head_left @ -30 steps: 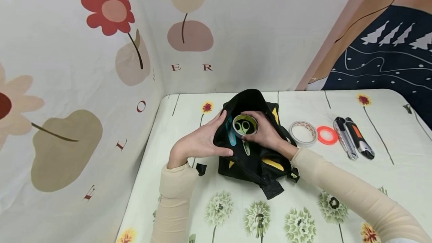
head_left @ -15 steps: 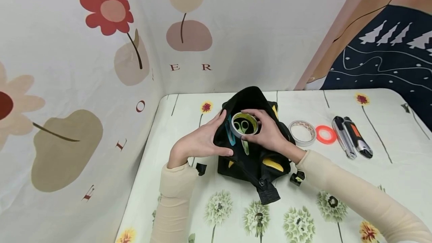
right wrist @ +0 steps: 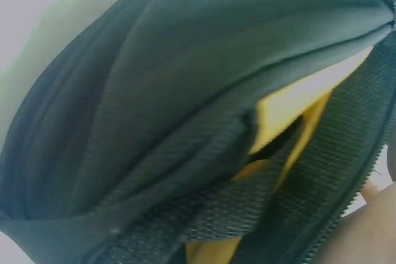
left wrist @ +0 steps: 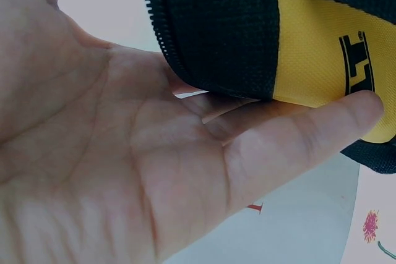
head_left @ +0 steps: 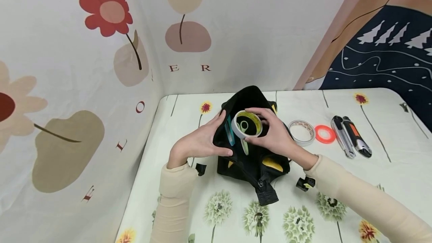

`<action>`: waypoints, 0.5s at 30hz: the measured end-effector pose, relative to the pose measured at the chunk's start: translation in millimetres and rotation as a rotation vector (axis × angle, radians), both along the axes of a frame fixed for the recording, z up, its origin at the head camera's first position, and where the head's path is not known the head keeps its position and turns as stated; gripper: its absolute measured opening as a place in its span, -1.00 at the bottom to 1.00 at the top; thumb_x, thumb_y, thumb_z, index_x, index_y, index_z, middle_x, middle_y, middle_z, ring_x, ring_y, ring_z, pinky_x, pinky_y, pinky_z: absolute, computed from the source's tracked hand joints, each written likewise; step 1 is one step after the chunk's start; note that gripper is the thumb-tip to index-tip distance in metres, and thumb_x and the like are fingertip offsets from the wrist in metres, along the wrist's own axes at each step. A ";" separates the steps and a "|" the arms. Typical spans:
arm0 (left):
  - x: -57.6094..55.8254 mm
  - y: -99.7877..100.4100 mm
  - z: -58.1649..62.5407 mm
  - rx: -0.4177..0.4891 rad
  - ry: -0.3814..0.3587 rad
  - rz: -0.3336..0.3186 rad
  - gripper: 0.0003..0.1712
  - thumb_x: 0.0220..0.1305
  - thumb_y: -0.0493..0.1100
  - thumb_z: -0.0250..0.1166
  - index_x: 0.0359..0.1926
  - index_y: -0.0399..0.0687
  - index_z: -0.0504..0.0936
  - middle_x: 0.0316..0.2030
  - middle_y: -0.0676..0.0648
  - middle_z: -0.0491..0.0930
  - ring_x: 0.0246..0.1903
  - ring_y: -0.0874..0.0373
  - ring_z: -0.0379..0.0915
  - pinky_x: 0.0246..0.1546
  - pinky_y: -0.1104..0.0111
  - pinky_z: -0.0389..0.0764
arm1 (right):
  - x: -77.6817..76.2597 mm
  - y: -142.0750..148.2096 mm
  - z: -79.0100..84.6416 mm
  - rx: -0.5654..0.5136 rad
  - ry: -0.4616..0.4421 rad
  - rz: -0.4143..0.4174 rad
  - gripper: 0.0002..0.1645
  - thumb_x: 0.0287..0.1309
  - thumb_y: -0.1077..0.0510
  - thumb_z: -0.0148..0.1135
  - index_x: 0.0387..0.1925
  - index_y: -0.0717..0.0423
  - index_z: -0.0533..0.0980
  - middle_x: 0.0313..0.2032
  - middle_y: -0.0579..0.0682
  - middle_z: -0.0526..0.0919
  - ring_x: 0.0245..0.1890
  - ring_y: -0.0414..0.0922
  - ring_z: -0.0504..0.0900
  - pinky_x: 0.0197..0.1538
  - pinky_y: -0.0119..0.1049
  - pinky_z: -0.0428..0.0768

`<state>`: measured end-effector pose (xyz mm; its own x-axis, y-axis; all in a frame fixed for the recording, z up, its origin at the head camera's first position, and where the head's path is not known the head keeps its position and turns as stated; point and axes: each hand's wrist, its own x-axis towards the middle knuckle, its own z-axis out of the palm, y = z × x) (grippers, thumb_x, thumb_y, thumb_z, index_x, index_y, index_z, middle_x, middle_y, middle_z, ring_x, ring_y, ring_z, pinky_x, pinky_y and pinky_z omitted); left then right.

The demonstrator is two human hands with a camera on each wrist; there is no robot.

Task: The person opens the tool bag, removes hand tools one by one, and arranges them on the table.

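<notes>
A black-and-yellow zippered bag [head_left: 241, 168] lies on the table with its mouth spread wide. My left hand [head_left: 197, 140] grips its left rim, thumb over the near edge; the left wrist view shows the fingers stretched along the yellow side panel [left wrist: 322, 47]. At the mouth my right hand [head_left: 273, 132] pinches a grey roll of tape [head_left: 238, 130] with a yellow inner core, thumb below and fingers above. Green scissor handles [head_left: 243, 125] show through the ring. A slim teal tool [head_left: 230, 132] stands beside it inside the bag. Black bag fabric [right wrist: 185, 91] fills the right wrist view.
On the flower-print tablecloth to the bag's right lie a clear tape roll [head_left: 301, 142], a small orange-red tape roll [head_left: 320, 140] and two utility knives [head_left: 342, 138] [head_left: 357, 138]. A black strap [head_left: 268, 196] reaches toward the front. A printed curtain [head_left: 236, 29] hangs behind the table.
My right hand and the tape roll have shifted slightly right, and the roll tilts more, hiding part of the scissor handles. The bag's front strap has swung a little. The left hand stays put.
</notes>
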<state>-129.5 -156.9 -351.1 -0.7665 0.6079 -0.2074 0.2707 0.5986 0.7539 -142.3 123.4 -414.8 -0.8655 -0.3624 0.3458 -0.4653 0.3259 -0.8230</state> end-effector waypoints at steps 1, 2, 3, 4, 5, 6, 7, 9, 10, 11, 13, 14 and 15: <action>-0.1 0.0 -0.3 0.001 0.001 -0.001 0.39 0.38 0.05 0.55 0.81 -0.18 -0.28 0.80 -0.15 -0.38 0.77 -0.13 -0.38 0.71 -0.12 -0.02 | 1.2 1.0 1.3 -0.011 0.004 0.001 -0.03 0.03 0.34 0.74 0.50 0.14 0.54 0.41 0.15 0.57 0.32 0.11 0.54 0.32 0.03 0.57; -0.2 -0.1 -0.7 0.000 0.001 -0.002 0.40 0.38 0.05 0.55 0.81 -0.18 -0.28 0.80 -0.15 -0.38 0.77 -0.13 -0.38 0.71 -0.12 -0.03 | 2.4 2.1 2.4 -0.022 0.010 0.001 -0.02 0.02 0.35 0.73 0.50 0.14 0.54 0.40 0.14 0.57 0.32 0.10 0.54 0.32 -0.04 0.57; -0.3 -0.2 -1.1 0.000 0.001 -0.002 0.40 0.38 0.05 0.55 0.81 -0.18 -0.28 0.80 -0.15 -0.38 0.78 -0.13 -0.38 0.71 -0.12 -0.03 | 3.6 3.3 3.3 -0.035 0.018 0.003 -0.02 0.01 0.36 0.73 0.49 0.14 0.54 0.39 0.14 0.58 0.32 0.09 0.54 0.31 -0.13 0.57; -0.6 -0.3 -1.4 -0.002 0.003 -0.003 0.40 0.38 0.06 0.55 0.81 -0.18 -0.28 0.80 -0.15 -0.38 0.78 -0.13 -0.38 0.71 -0.12 -0.03 | 5.0 4.5 4.1 -0.049 0.026 0.005 -0.01 0.00 0.38 0.73 0.49 0.15 0.54 0.39 0.15 0.58 0.32 0.08 0.55 0.30 -0.21 0.56; -0.9 -0.4 -1.8 -0.004 0.003 -0.003 0.41 0.37 0.06 0.55 0.81 -0.18 -0.28 0.80 -0.15 -0.38 0.78 -0.13 -0.38 0.71 -0.11 -0.03 | 6.6 5.9 5.0 -0.060 0.037 0.006 -0.01 -0.01 0.39 0.73 0.49 0.15 0.54 0.38 0.15 0.59 0.31 0.08 0.55 0.29 -0.28 0.55; -1.3 -0.4 -2.3 -0.006 0.002 -0.002 0.41 0.37 0.07 0.56 0.81 -0.17 -0.28 0.80 -0.14 -0.38 0.78 -0.12 -0.38 0.72 -0.11 -0.03 | 8.5 7.5 5.8 -0.069 0.047 0.006 -0.01 -0.02 0.40 0.72 0.49 0.16 0.54 0.37 0.16 0.59 0.31 0.06 0.55 0.28 -0.33 0.54; -1.6 -0.2 -2.7 -0.007 0.003 -0.002 0.42 0.36 0.07 0.56 0.81 -0.17 -0.28 0.80 -0.14 -0.38 0.78 -0.12 -0.38 0.72 -0.11 -0.03 | 10.5 9.0 6.5 -0.078 0.056 0.005 -0.01 -0.03 0.42 0.72 0.49 0.16 0.54 0.36 0.17 0.59 0.30 0.05 0.55 0.27 -0.38 0.53; -2.2 -0.1 -3.4 -0.013 0.004 -0.002 0.42 0.36 0.07 0.56 0.81 -0.17 -0.29 0.80 -0.14 -0.38 0.78 -0.12 -0.39 0.72 -0.10 -0.04 | 14.4 12.1 8.3 -0.093 0.069 0.005 0.00 -0.03 0.44 0.71 0.49 0.17 0.54 0.34 0.18 0.58 0.29 -0.01 0.55 0.26 -0.43 0.52; -2.3 -0.1 -3.4 -0.015 0.004 -0.003 0.42 0.36 0.07 0.56 0.81 -0.17 -0.29 0.80 -0.14 -0.39 0.78 -0.12 -0.39 0.72 -0.10 -0.04 | 16.6 13.5 9.3 -0.099 0.073 0.003 0.00 -0.03 0.45 0.70 0.49 0.18 0.54 0.33 0.19 0.58 0.29 -0.03 0.55 0.25 -0.44 0.52; -2.4 0.0 -3.5 -0.014 0.005 -0.002 0.42 0.36 0.07 0.56 0.81 -0.17 -0.29 0.80 -0.14 -0.38 0.78 -0.12 -0.39 0.72 -0.10 -0.05 | 18.6 14.8 10.6 -0.105 0.076 0.000 0.00 -0.04 0.46 0.70 0.48 0.18 0.54 0.32 0.20 0.58 0.28 -0.06 0.55 0.24 -0.45 0.52; -2.1 0.1 -3.0 -0.013 0.005 -0.001 0.42 0.36 0.06 0.56 0.81 -0.18 -0.29 0.80 -0.14 -0.38 0.78 -0.11 -0.40 0.72 -0.09 -0.05 | 21.6 17.5 12.3 -0.121 0.079 -0.002 0.00 -0.05 0.49 0.68 0.49 0.21 0.54 0.32 0.22 0.58 0.28 -0.10 0.55 0.23 -0.47 0.52; -2.0 0.0 -2.7 -0.012 0.005 -0.001 0.42 0.37 0.06 0.56 0.81 -0.18 -0.29 0.80 -0.14 -0.39 0.78 -0.11 -0.40 0.72 -0.09 -0.05 | 23.0 18.9 13.3 -0.130 0.078 -0.004 0.00 -0.05 0.50 0.67 0.49 0.22 0.53 0.32 0.22 0.57 0.28 -0.11 0.55 0.23 -0.47 0.53; -1.8 -0.1 -2.2 -0.011 0.005 0.000 0.41 0.37 0.06 0.56 0.81 -0.18 -0.29 0.80 -0.14 -0.39 0.78 -0.11 -0.40 0.72 -0.09 -0.06 | 24.3 20.4 13.9 -0.135 0.077 -0.008 0.01 -0.06 0.52 0.66 0.49 0.23 0.53 0.32 0.23 0.57 0.28 -0.12 0.55 0.23 -0.48 0.52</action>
